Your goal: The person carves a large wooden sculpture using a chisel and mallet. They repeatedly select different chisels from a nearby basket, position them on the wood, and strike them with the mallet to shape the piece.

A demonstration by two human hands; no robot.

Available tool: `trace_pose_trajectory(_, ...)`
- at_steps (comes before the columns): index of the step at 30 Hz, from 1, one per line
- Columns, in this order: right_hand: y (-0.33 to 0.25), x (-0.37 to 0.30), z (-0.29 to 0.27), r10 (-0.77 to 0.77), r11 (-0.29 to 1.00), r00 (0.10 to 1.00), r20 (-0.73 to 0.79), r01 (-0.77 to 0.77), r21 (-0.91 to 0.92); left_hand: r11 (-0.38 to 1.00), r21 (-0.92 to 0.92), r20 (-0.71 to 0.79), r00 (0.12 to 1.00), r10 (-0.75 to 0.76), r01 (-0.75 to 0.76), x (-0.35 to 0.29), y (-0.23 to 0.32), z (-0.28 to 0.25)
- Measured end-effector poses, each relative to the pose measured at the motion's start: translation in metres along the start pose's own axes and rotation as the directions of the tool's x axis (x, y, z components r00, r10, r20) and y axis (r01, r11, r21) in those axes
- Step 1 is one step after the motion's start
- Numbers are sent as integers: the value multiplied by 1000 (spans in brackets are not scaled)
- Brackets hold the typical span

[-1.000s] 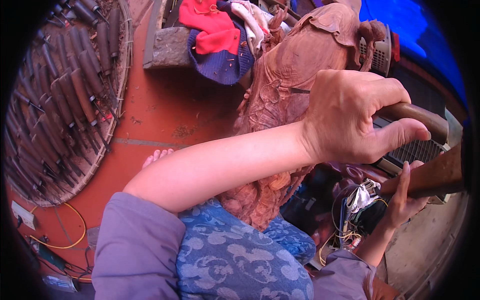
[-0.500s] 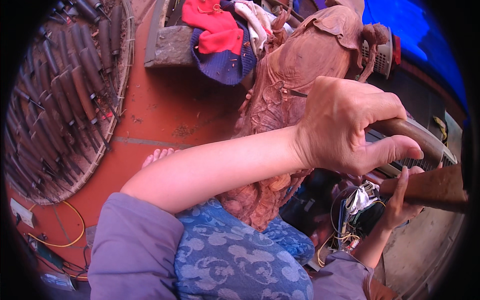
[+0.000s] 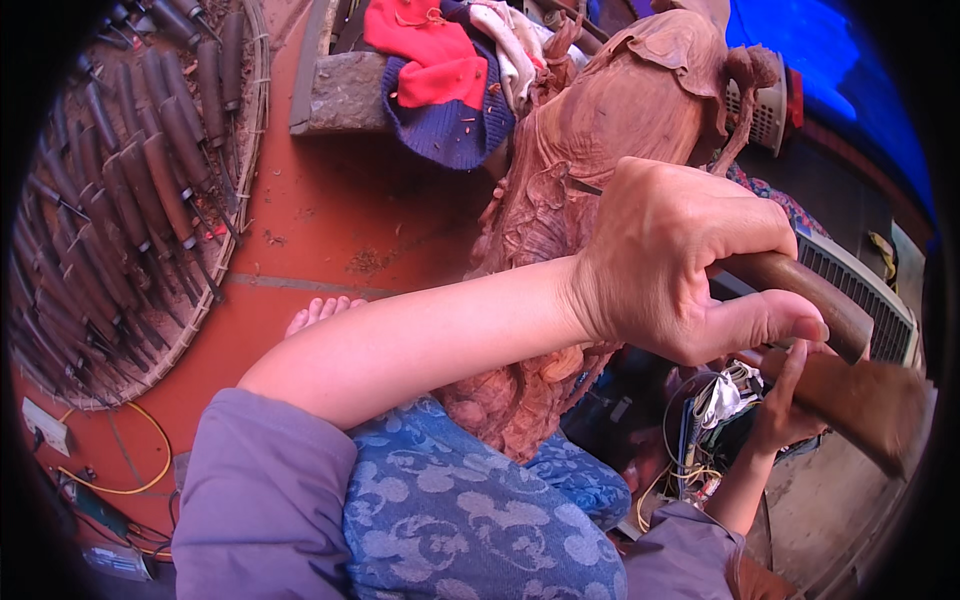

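Observation:
My left hand (image 3: 690, 255) is closed round the brown wooden handle of a chisel (image 3: 815, 295), whose butt sticks out past my thumb. A short dark length of blade shows beyond my knuckles, against a reddish-brown wood carving (image 3: 610, 120); its cutting edge is hard to make out. The carving leans across my lap, with smooth rounded parts above and gnarled, folded relief below. Lower right, my right hand (image 3: 785, 410) grips a flat wooden mallet (image 3: 860, 405), index finger laid along it. The mallet's far end is blurred and stands apart from the chisel butt.
A round woven tray (image 3: 262, 75) at left holds many dark-handled chisels (image 3: 130, 190). Red and blue cloth (image 3: 440, 60) hangs over a stone block (image 3: 345, 95). Cables and a power strip (image 3: 45, 425) lie lower left. A slatted pale box (image 3: 865, 290) stands at right.
The mallet has swung down and away from the chisel's butt. My left hand and the chisel have shifted slightly left, and the handle's end is lower.

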State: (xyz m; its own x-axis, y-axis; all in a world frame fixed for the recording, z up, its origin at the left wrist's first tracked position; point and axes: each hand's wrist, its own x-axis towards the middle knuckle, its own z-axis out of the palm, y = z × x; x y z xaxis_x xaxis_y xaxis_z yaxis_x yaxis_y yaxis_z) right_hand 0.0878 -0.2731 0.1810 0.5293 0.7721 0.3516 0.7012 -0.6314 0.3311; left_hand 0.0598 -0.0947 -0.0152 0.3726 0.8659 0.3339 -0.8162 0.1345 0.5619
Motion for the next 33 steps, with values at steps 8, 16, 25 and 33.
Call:
trace_pose_trajectory(8, -9, 4, -6, -10, 986, 999, 30, 5, 167, 988, 149, 125, 990, -67, 48, 6, 20, 9)
trace_pose_trajectory(16, -26, 9, -11, 91, 958, 992, 91, -112, 263, 991, 95, 31, 995, -94, 90, 8, 6, 9)
trace_pose_trajectory(25, -9, -7, 0, 110, 976, 990, -83, -92, 198, 997, 15, 55, 996, -71, 70, 2, 6, 1)
trace_pose_trajectory(33, -15, -2, 6, 35, 974, 998, -45, -24, 227, 998, 4, 116, 991, -61, 61, 1, 9, -10)
